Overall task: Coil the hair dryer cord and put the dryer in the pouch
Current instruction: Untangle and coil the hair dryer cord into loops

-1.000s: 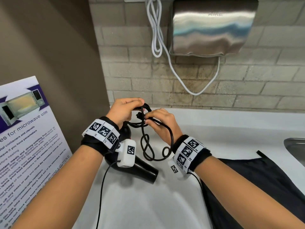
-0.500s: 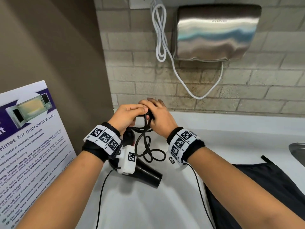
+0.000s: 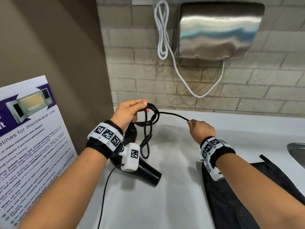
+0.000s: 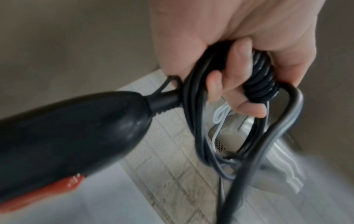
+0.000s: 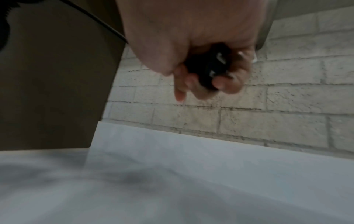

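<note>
Head view, nearest first: the black pouch [image 3: 231, 204] lies flat on the counter [image 3: 165, 204] under the right forearm, well behind both sets of fingers. The hair dryer [image 3: 145, 172] hangs below the left hand [image 3: 127, 113], whose fingers curl round the gathered loops of the cord [image 3: 148, 124]. Farther right, the right hand [image 3: 200, 129] closes its fingers round the plug [image 5: 214, 68], drawing the last stretch of cord taut away from the left fingertips. Pulling harder could drag loops out of the left grip and undo the coil; a slack left thumb would drop the dryer.
</note>
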`<state>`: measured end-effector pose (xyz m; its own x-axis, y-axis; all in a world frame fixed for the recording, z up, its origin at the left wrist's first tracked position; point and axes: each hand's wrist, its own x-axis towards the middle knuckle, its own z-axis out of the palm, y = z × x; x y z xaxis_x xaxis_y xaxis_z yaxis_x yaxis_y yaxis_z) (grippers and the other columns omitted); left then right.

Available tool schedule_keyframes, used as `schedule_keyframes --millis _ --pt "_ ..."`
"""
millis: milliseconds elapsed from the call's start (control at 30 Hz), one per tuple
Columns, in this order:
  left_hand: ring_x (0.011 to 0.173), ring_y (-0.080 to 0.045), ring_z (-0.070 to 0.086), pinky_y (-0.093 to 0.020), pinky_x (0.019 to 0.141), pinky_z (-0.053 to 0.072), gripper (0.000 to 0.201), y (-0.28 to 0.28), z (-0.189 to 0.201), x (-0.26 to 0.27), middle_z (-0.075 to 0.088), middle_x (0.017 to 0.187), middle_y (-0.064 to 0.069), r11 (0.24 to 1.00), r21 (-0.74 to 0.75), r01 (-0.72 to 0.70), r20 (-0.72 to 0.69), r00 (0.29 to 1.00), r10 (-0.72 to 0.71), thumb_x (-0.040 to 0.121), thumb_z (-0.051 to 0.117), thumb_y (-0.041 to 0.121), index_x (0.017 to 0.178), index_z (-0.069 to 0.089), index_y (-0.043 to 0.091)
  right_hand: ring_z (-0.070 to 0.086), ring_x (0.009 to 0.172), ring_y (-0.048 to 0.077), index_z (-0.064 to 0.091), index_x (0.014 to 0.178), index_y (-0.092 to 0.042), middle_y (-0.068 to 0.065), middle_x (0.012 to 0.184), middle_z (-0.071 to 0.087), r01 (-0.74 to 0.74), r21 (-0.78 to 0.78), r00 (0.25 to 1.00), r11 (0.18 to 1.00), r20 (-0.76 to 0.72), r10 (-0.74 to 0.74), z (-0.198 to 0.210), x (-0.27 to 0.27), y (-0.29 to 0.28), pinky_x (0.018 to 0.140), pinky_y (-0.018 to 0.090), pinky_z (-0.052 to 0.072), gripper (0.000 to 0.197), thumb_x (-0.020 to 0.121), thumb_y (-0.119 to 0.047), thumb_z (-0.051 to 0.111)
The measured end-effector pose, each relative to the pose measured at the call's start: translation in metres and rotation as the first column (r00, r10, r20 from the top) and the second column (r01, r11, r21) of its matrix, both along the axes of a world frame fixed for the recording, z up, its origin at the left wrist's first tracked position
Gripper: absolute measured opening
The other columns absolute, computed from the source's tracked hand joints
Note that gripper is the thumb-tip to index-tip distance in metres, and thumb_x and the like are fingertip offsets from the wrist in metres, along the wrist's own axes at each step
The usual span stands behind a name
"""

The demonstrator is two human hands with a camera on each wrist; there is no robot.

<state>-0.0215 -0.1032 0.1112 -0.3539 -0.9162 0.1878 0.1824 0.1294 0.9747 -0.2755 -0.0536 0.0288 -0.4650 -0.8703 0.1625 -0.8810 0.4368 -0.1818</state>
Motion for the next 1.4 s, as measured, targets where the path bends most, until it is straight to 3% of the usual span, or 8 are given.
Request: schedule_keyframes --millis 200,400,533,700,900,1000,1267,1400 --pt "0.029 -0.002 0.023 -0.015 0.036 0.018 0.016 -0.007 -0.004 0.002 0.067 0.059 0.003 0.999 0.044 -0.023 -0.041 0.999 0.025 0.091 0.053 0.013 0.082 0.066 0.014 0.057 0.111 0.030 0.051 0.124 -0.006 0.014 0.123 0.057 0.184 0.285 0.963 0.941 0.140 -0.230 -0.024 -0.023 0.012 0.089 0.033 0.047 0.036 0.100 -0.019 0.027" --pt "0.031 -0.004 0.021 -0.016 0.038 0.018 0.017 -0.008 -0.005 0.001 0.068 0.059 0.003 0.998 0.061 -0.026 -0.072 0.997 0.030 0.092 0.052 0.017 0.083 0.066 0.014 0.052 0.116 0.027 0.036 0.137 -0.025 0.006 0.134 0.052 -0.042 0.131 0.948 0.990 0.317 -0.002 -0.017 0.015 -0.010 0.101 0.038 0.040 0.045 0.093 -0.029 0.043" --pt "0.029 -0.002 0.023 -0.015 0.036 0.018 0.015 -0.009 -0.004 -0.003 0.067 0.056 0.003 0.999 0.039 -0.012 -0.048 0.999 0.013 0.091 0.053 0.014 0.083 0.065 0.014 0.049 0.076 0.007 0.044 0.133 -0.021 0.002 0.126 0.055 -0.404 -0.411 0.636 0.817 0.516 0.574 0.013 0.065 -0.012 0.074 0.007 0.038 0.048 0.092 0.002 0.040" --pt "0.027 -0.001 0.023 -0.014 0.035 0.018 0.011 -0.012 -0.004 -0.007 0.067 0.055 0.003 0.998 0.057 0.021 -0.057 0.998 -0.018 0.090 0.055 0.015 0.083 0.064 0.014 0.047 0.067 0.009 0.050 0.116 -0.019 -0.006 0.096 0.054 -0.531 -0.454 0.416 0.715 0.596 0.687 0.024 0.085 -0.019 0.049 0.010 0.040 0.032 0.096 0.001 0.037" --pt "0.026 -0.001 0.032 -0.012 0.033 0.015 0.010 -0.006 0.002 -0.007 0.063 0.049 0.005 0.998 -0.032 0.054 0.089 0.995 -0.051 0.087 0.058 0.009 0.079 0.065 0.012 0.055 0.074 -0.014 0.064 0.101 -0.003 -0.002 0.088 0.061 -0.431 -0.644 0.568 0.632 0.351 0.745 0.050 0.076 -0.038 0.076 0.004 0.041 0.017 0.090 -0.001 0.051" --pt "0.028 0.000 0.039 -0.013 0.035 0.015 0.012 -0.002 0.004 -0.007 0.062 0.048 0.007 0.992 -0.105 0.069 0.198 0.979 -0.047 0.086 0.060 0.007 0.078 0.067 0.014 0.057 0.078 -0.007 0.068 0.097 -0.002 -0.002 0.088 0.064 -0.387 -0.716 0.613 0.581 0.271 0.743 0.070 0.080 -0.044 0.078 0.008 0.043 0.015 0.088 -0.004 0.056" --pt "0.029 -0.001 0.025 -0.015 0.036 0.011 0.017 -0.009 0.004 0.002 0.065 0.052 0.002 0.990 -0.049 0.132 0.180 0.976 -0.121 0.088 0.055 0.007 0.077 0.066 0.013 0.049 0.055 0.007 0.072 0.086 -0.004 0.002 0.072 0.064 0.083 -0.520 0.796 0.850 0.548 0.258 0.050 0.038 -0.071 0.041 0.006 0.034 0.017 0.087 -0.011 0.056" --pt "0.031 -0.002 0.016 -0.016 0.037 0.009 0.019 -0.015 0.003 0.004 0.064 0.053 0.001 0.991 0.016 0.135 0.122 0.983 -0.136 0.090 0.052 0.009 0.077 0.065 0.013 0.062 0.088 0.027 0.069 0.095 0.006 0.020 0.103 0.068 0.147 -0.390 0.830 0.909 0.548 0.101 0.021 0.016 -0.059 0.069 0.026 0.050 0.026 0.088 -0.011 0.051"
